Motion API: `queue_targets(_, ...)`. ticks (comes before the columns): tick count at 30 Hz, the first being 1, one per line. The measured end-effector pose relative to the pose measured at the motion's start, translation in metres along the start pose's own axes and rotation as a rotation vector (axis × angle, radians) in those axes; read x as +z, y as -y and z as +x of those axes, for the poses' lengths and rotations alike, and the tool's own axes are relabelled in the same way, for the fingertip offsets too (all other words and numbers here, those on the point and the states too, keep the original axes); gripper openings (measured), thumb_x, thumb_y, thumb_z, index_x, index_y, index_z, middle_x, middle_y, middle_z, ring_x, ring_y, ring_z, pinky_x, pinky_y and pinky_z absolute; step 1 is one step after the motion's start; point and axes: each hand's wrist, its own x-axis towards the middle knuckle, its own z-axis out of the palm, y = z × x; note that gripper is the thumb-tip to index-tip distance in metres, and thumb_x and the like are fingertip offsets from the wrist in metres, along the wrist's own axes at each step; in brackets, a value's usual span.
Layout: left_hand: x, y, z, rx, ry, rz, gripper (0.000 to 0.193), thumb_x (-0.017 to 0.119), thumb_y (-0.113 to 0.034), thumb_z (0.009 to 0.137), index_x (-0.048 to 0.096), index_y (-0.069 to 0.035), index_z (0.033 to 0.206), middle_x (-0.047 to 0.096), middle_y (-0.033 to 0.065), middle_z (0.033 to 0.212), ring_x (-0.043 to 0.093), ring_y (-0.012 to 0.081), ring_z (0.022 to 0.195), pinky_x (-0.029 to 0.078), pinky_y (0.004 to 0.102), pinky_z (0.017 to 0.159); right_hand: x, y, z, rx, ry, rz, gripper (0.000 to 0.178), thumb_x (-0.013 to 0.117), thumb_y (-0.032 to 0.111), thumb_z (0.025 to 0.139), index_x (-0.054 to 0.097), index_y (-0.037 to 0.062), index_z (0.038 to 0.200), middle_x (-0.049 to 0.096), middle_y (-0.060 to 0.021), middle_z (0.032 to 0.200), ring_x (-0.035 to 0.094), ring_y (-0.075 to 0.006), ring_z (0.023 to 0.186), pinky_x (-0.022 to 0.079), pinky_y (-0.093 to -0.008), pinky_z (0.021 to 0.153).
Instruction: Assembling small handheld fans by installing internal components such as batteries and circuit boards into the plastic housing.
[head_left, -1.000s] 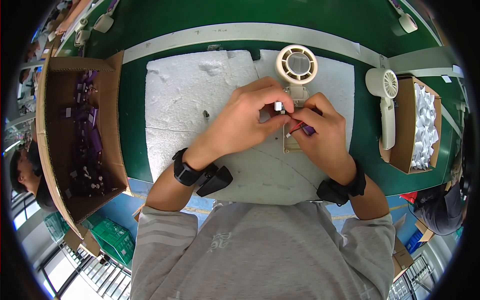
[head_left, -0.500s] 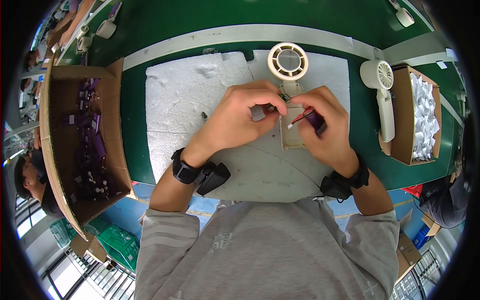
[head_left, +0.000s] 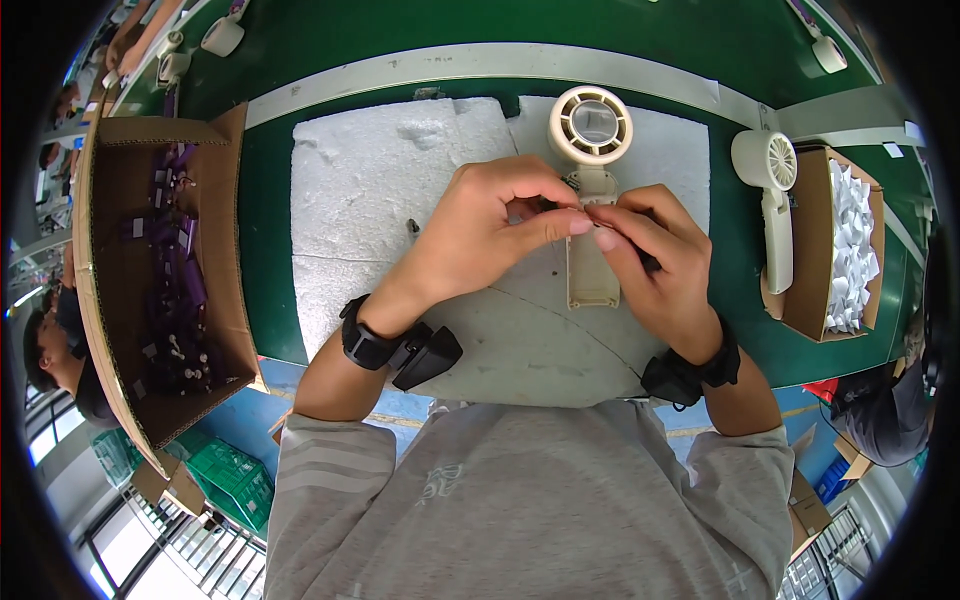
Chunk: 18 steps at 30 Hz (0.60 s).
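A cream handheld fan housing (head_left: 594, 275) lies on the foam pad, its round fan head (head_left: 591, 124) pointing away from me and its handle open like a tray. Over the handle, my left hand (head_left: 505, 215) is closed, pinching a small green circuit board (head_left: 573, 183) of which only an edge shows. My right hand (head_left: 660, 250) meets it fingertip to fingertip, closed on a thin battery lead (head_left: 590, 211). The plug end is hidden between the fingers, and the purple battery is mostly covered by the right palm.
White foam sheets (head_left: 350, 190) cover the bench before me. To the left stands a cardboard box (head_left: 225, 290) of purple wired batteries; to the right, another box (head_left: 808, 285) holds white folded pieces. A whole cream fan (head_left: 777, 230) lies beside it. A metal rail (head_left: 400, 75) crosses behind.
My right hand has turned and moved in, bringing the lead's white plug to the left fingertips. The battery, visible before, is now covered. The whole view has shifted slightly.
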Motion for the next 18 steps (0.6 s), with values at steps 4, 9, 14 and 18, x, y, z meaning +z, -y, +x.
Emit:
queue_targets(4,0.0026,0.0026,0.0006,-0.007,-0.046,-0.077,0.010,0.074,-0.007,0.083,0.069,-0.001,0.091,0.065,0.0049,0.084,0.060,0.0100,0.073,0.049,0.0248,0.065,0.0011,-0.0007,0.0011,0.036,0.023,0.023,0.013,0.072,0.004,0.082,0.073,0.0025,0.095,0.062,-0.0075,0.084,0.059,-0.0166,0.065,0.046,-0.0268,0.055)
queue_targets(9,0.0003,0.0027,0.0007,0.002,-0.033,-0.041,0.009,0.073,-0.005,0.084,0.069,-0.001,0.090,0.064,0.0050,0.083,0.060,0.0098,0.074,0.049,0.0244,0.065,0.0026,-0.0003,0.0012,0.108,0.034,0.062,0.012,0.072,0.003,0.082,0.073,0.0009,0.094,0.062,-0.0076,0.083,0.058,-0.0149,0.066,0.045,-0.0256,0.056)
queue_targets(14,-0.0001,0.0020,0.0010,0.001,0.001,-0.045,0.012,0.072,-0.002,0.083,0.069,-0.001,0.095,0.065,0.0034,0.086,0.059,0.0084,0.074,0.049,0.0237,0.065,0.0048,-0.0021,0.0000,0.129,0.020,0.084,0.012,0.073,0.003,0.080,0.074,0.0037,0.092,0.066,-0.0066,0.082,0.061,-0.0162,0.063,0.046,-0.0268,0.054)
queue_targets(18,-0.0064,-0.0039,0.0002,-0.071,0.048,-0.122,0.019,0.071,0.002,0.083,0.068,-0.001,0.101,0.066,0.0032,0.090,0.060,0.0080,0.076,0.049,0.0228,0.068,0.0037,-0.0014,0.0020,0.103,0.056,0.068,0.013,0.073,0.003,0.079,0.074,0.0042,0.091,0.067,-0.0062,0.081,0.061,-0.0169,0.062,0.046,-0.0269,0.053)
